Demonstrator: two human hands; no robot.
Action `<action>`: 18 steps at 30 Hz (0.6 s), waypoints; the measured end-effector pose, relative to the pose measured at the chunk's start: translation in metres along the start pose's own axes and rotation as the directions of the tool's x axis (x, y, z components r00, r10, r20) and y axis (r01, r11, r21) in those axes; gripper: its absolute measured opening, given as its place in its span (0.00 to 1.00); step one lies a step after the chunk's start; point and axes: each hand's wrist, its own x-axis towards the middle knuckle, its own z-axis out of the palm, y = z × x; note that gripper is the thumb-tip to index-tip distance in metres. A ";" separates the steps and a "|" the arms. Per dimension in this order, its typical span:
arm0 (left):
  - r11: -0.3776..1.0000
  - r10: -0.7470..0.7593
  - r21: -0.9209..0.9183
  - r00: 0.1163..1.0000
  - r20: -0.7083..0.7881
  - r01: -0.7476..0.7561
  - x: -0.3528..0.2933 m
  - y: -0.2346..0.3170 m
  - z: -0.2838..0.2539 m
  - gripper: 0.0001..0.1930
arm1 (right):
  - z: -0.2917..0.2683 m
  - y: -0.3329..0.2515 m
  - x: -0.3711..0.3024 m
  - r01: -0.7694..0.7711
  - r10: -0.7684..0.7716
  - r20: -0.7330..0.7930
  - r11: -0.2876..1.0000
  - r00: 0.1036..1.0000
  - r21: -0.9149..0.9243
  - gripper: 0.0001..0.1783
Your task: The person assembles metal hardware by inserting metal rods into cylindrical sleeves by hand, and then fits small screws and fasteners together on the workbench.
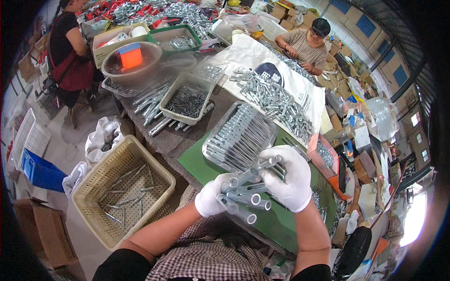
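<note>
My left hand (212, 195), in a white glove, is closed round a bunch of short shiny metal tubes (244, 200), their open ends fanned toward the right. Also gloved in white, my right hand (291, 179) is closed on a few more metal tubes (280, 169) whose ends stick out toward the left. The two bunches nearly meet. Just beyond them, a clear plastic tray (273, 125) holds rows of metal rods with thicker sleeve ends (239, 122). It rests on a green board (199, 161) on the table.
A beige basket (91, 187) with several thin metal rods stands low at left. Farther back are a tub of dark small parts (185, 102), a pile of metal sleeves (276, 100) on a white sack, and a pink bin (323, 154). Two people work beyond the table.
</note>
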 end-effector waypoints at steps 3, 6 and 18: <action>0.997 0.048 -0.066 0.999 0.000 -0.048 0.010 0.025 -0.001 0.14 | -0.002 -0.003 -0.001 0.002 -0.001 -0.003 1.000 1.000 0.029 0.18; 0.992 0.055 -0.114 0.998 -0.008 -0.056 0.005 0.012 0.001 0.14 | -0.004 0.000 0.000 -0.044 0.043 0.038 0.999 0.998 0.020 0.18; 0.980 0.116 0.147 0.984 0.135 -0.135 0.007 -0.006 -0.008 0.34 | -0.001 0.004 0.003 -0.204 0.199 0.048 0.966 0.979 0.160 0.15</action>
